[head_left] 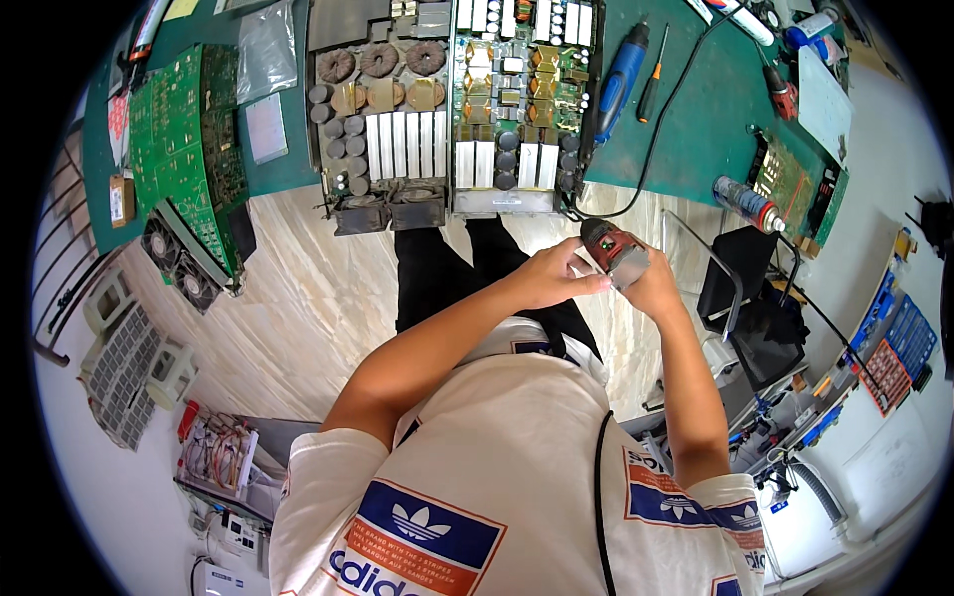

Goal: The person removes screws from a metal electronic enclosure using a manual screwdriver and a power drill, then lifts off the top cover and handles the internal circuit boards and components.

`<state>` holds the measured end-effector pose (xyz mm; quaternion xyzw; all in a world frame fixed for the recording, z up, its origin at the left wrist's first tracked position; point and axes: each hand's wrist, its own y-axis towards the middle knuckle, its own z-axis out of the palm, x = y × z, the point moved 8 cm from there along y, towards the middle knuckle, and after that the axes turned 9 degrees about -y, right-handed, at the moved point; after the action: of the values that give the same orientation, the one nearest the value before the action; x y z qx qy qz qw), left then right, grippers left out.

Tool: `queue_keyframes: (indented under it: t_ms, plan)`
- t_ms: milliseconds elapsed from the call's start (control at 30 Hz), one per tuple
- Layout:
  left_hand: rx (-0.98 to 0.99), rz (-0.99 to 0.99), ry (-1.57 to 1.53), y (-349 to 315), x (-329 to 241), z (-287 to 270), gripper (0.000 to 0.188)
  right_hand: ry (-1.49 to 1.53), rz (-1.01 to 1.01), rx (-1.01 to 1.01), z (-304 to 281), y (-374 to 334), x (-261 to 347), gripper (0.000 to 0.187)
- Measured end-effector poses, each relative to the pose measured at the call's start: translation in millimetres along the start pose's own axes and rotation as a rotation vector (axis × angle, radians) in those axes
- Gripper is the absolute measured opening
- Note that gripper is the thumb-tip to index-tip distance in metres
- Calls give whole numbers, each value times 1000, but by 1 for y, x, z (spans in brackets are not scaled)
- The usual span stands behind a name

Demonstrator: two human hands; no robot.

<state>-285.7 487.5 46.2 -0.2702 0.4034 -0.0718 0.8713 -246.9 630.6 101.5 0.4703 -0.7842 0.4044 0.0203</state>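
A red and black cordless drill (pixel 608 241) with a grey block-like end is held in front of my body, just off the table's near edge. My right hand (pixel 651 286) is wrapped round it from the right. From the left, my left hand (pixel 549 276) closes on it, thumb against the grey end and fingers bent near the body. A small pale patch shows between the left fingers; what it is I cannot make out. Beyond the hands, two open electronic units lie side by side: one with heatsinks and coils (pixel 405 139), one with a populated circuit board (pixel 509 99).
On the green table (pixel 686 149) lie a blue power tool (pixel 622 81), an orange-tipped screwdriver (pixel 651 89), a black cable and a spray can (pixel 747 204). A large green circuit board (pixel 184 149) with fans (pixel 179 260) overhangs at left. A black chair (pixel 745 298) stands at right.
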Motion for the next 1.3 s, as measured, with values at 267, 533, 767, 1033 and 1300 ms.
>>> queue_keyframes:
  t_ms: [267, 533, 767, 1033, 1300]
  plan:
    - [-67, 50, -25, 3, -2, -17, 86, 774, 427, 31, 54, -11, 5, 37]
    - [-45, 40, 52, 1, 8, -19, 85, 699, 391, 18, 61, -16, -5, 47]
    - [23, 43, -60, 3, 3, -18, 77, 662, 430, -11, 67, -15, -12, 38]
    - [-21, 35, -118, 0, 15, -19, 74, 512, 446, -36, 65, -22, -23, 27]
    - [-175, 28, -23, -9, 31, -47, 57, 527, 430, -53, 64, -24, -28, 26]
